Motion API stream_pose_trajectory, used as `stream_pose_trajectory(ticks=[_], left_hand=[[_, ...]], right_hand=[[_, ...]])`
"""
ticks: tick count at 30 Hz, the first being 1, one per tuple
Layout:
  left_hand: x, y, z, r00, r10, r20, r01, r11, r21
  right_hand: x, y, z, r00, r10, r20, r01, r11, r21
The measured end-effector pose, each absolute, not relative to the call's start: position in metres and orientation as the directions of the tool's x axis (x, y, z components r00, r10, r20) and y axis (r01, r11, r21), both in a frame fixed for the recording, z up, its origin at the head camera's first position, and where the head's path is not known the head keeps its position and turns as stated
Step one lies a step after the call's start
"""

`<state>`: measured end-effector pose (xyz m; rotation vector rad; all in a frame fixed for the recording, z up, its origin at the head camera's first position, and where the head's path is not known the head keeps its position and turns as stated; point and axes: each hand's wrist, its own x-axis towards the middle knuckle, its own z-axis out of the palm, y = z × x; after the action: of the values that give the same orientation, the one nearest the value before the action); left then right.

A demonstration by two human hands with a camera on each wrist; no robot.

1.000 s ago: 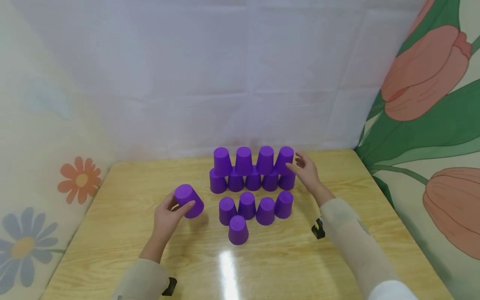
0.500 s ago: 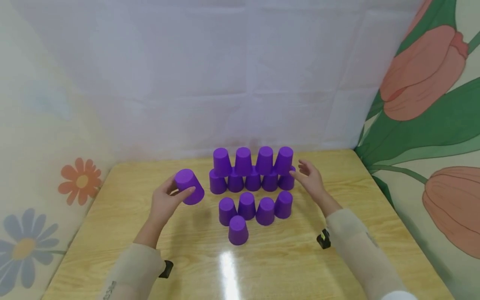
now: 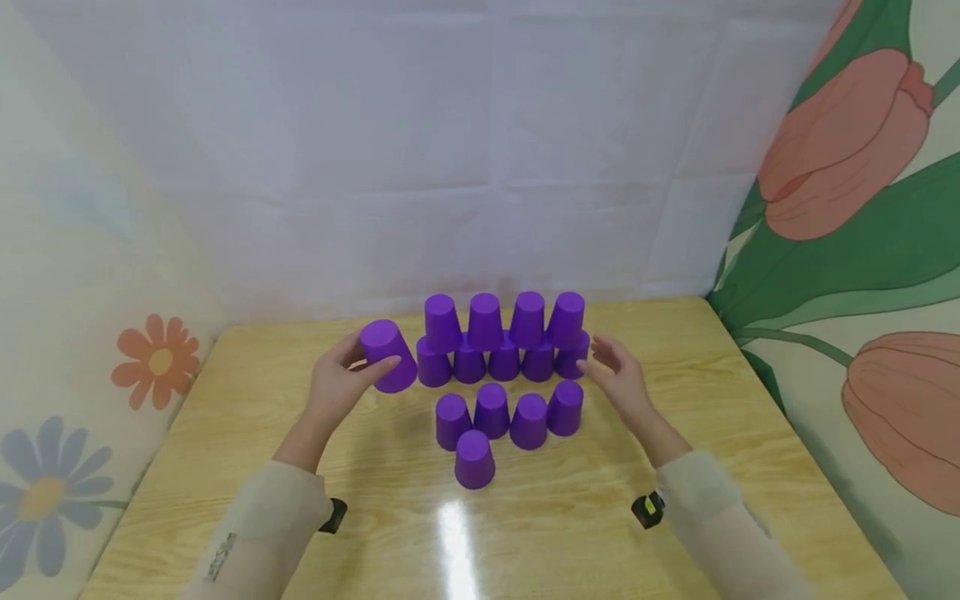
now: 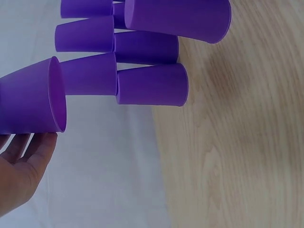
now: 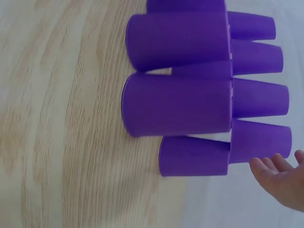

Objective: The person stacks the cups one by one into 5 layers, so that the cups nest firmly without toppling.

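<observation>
My left hand (image 3: 335,389) holds an upside-down purple cup (image 3: 388,357) in the air, just left of the stacked cups. The left wrist view shows that cup (image 4: 33,97) above the fingers, its open rim facing the stack. At the back, a lower row of purple cups (image 3: 433,363) carries an upper row of upside-down cups (image 3: 484,322). My right hand (image 3: 621,383) is beside the right end of this stack, fingers loosely bent and holding nothing. In the right wrist view the hand (image 5: 280,180) is close to the end upper cup (image 5: 261,141); whether it touches is unclear.
In front of the stack, several upside-down purple cups (image 3: 528,422) stand on the wooden table (image 3: 555,533), with one cup (image 3: 475,460) nearest me. A white cloth (image 3: 390,150) hangs behind the table, and flower-patterned panels (image 3: 847,283) flank both sides.
My left hand has raised its cup from low beside the front cups and moved it slightly right, closer to the stack. My right hand has lowered and drawn back a little toward me.
</observation>
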<state>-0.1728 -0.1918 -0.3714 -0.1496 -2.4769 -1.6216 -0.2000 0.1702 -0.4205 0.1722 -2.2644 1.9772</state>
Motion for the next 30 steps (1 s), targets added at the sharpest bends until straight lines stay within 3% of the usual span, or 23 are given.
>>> stream_pose_trajectory(ticks=[17, 30], left_hand=[[-0.203, -0.175, -0.351, -0.979, 0.038, 0.201, 0.199, 0.417, 0.887], [-0.223, -0.153, -0.339, -0.973, 0.096, 0.21, 0.231, 0.367, 0.901]], right_hand=[[-0.152, 0.132, -0.427, -0.977, -0.059, 0.207, -0.204, -0.054, -0.977], [-0.125, 0.102, -0.454, -0.919, -0.286, 0.273, -0.235, -0.16, -0.959]])
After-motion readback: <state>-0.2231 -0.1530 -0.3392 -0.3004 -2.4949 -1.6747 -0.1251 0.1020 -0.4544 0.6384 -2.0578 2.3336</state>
